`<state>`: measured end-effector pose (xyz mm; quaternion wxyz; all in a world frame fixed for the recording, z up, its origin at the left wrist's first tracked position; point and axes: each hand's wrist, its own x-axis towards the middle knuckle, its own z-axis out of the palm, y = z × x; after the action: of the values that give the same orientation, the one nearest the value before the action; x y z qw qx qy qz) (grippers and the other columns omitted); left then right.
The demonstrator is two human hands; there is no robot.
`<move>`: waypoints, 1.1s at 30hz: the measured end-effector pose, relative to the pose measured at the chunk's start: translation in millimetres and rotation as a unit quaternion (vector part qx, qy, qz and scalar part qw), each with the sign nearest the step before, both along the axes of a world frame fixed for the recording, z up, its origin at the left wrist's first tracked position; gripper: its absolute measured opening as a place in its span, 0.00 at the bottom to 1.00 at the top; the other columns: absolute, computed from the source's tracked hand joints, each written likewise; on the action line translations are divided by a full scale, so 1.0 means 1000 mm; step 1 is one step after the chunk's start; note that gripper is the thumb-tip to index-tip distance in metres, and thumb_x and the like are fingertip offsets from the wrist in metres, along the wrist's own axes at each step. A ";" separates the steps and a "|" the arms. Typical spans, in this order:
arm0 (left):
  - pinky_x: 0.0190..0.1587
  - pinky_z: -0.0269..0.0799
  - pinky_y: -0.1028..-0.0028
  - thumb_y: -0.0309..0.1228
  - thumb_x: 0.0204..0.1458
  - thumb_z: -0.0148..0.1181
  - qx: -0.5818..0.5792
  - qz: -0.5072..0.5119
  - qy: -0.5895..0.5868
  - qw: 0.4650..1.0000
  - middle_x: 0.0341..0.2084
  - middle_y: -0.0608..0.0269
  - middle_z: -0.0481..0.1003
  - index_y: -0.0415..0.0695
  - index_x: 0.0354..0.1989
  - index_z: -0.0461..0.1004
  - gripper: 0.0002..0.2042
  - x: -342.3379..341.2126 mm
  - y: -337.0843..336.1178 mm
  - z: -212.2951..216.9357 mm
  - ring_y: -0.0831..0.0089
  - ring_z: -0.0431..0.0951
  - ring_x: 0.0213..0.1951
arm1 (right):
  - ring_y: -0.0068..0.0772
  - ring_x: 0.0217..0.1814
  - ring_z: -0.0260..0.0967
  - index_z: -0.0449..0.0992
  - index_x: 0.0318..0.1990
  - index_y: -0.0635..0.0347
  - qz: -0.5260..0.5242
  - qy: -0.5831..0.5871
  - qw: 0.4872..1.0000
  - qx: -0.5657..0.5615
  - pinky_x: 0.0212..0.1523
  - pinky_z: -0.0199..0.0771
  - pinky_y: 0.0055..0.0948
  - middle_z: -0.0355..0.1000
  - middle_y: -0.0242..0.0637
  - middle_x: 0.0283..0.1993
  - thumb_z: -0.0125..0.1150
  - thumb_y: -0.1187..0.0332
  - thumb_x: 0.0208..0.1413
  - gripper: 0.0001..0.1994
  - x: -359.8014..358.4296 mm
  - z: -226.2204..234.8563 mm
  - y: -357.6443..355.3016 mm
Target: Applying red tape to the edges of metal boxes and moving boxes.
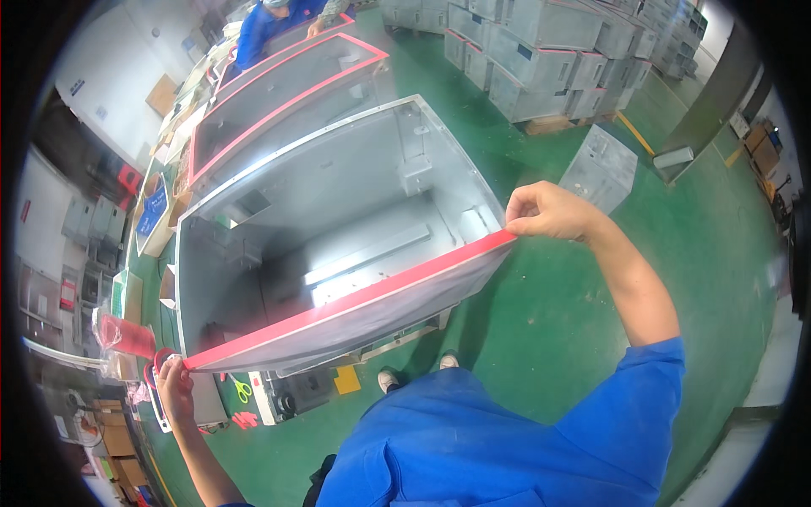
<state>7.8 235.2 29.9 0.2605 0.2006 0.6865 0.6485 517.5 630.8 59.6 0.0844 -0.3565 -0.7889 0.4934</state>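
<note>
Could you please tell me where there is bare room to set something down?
Bare green floor lies between the metal cabinet and the right forearm, and more to the right of that forearm. A hand could probably pass down through the cabinet's open top. Near the left hand it is crowded: red roll, yellow-green scissors and red pieces.

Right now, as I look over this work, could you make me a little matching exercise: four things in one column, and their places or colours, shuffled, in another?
Things:
1. left hand
2. right hand
3. red strip
4. scissors

Places or colours:
A. yellow-green handles
B. at the near right corner of the open grey box
C. along the near rim of the open grey box
D. at the near left corner of the open grey box

Right pairs: 1-D, 2-B, 3-C, 4-A.
</note>
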 end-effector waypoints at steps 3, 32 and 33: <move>0.18 0.58 0.93 0.26 0.49 0.55 -0.001 0.004 -0.003 1.000 0.22 0.72 0.70 0.44 0.28 0.71 0.01 0.002 0.001 0.001 0.89 0.66 0.20 | 0.20 0.33 0.65 0.71 0.28 0.62 0.001 -0.003 1.000 0.004 0.36 0.65 0.21 0.69 0.30 0.28 0.60 0.69 0.44 0.07 0.000 0.000 0.001; 0.18 0.57 0.93 0.26 0.49 0.55 0.006 0.005 -0.009 1.000 0.21 0.75 0.68 0.44 0.28 0.71 0.01 -0.007 -0.003 -0.007 0.90 0.65 0.21 | 0.20 0.28 0.65 0.68 0.37 0.63 -0.166 0.118 0.973 -0.111 0.27 0.63 0.18 0.68 0.32 0.29 0.58 0.66 0.48 0.12 0.006 -0.020 -0.019; 0.19 0.57 0.91 0.26 0.49 0.55 0.001 0.003 -0.008 1.000 0.21 0.75 0.68 0.45 0.28 0.70 0.01 -0.007 -0.002 -0.007 0.89 0.65 0.21 | 0.20 0.27 0.64 0.68 0.38 0.63 -0.183 0.134 0.965 -0.130 0.27 0.63 0.18 0.68 0.32 0.29 0.58 0.66 0.49 0.12 0.007 -0.024 -0.021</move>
<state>0.8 232.8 23.3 0.2635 0.1937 0.6843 0.6518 524.5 610.3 35.5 0.2310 -0.4332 -0.6206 0.6115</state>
